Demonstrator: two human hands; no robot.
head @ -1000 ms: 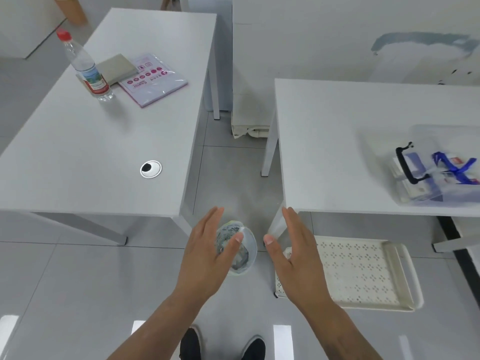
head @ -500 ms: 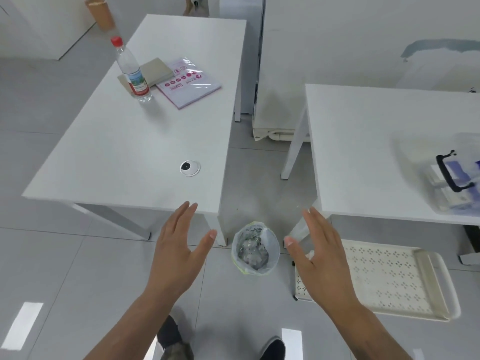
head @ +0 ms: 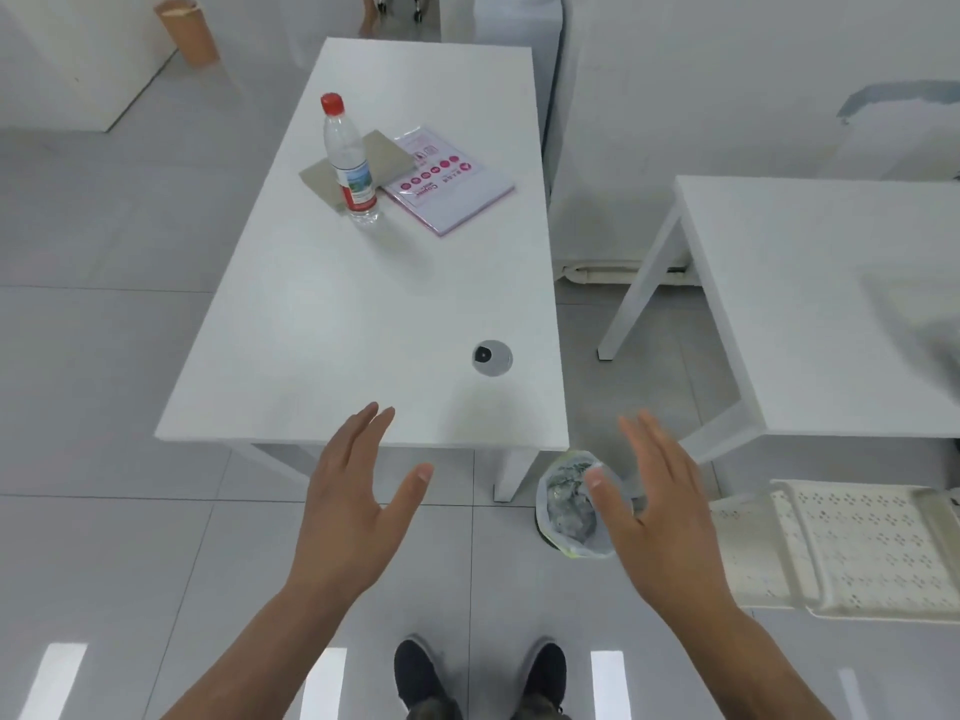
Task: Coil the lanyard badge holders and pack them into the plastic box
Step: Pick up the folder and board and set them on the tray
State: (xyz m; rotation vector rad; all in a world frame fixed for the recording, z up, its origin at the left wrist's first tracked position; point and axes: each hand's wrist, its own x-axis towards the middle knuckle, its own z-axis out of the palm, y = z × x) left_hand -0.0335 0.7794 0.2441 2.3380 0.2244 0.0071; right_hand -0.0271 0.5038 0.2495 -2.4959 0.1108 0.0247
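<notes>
The floor takes up most of what I see, grey tile, and across it my view has swung left: half a second ago the plastic box with the lanyards sat at the right edge of the right-hand surface (head: 831,304), and now it is out of sight, with only a pale blur at that edge that I cannot make out. So the task's things are off to my right, and I am turned away from them.

Straight ahead is the other white surface (head: 363,314), which has come to the centre. It carries a water bottle (head: 349,158) standing upright, a grey pad (head: 384,153) behind it and a pink-printed packet (head: 452,187) just beside it (none of it part of my job).

Low on the right is a perforated cream tray (head: 857,548), and between it and the table leg a small lined bin (head: 569,504).

My left hand (head: 353,506) and right hand (head: 660,517) hang in front of me, fingers (head: 371,428) straight and spread, holding nothing. I judge no coiling is under way; I would have to turn back right to reach the box.
</notes>
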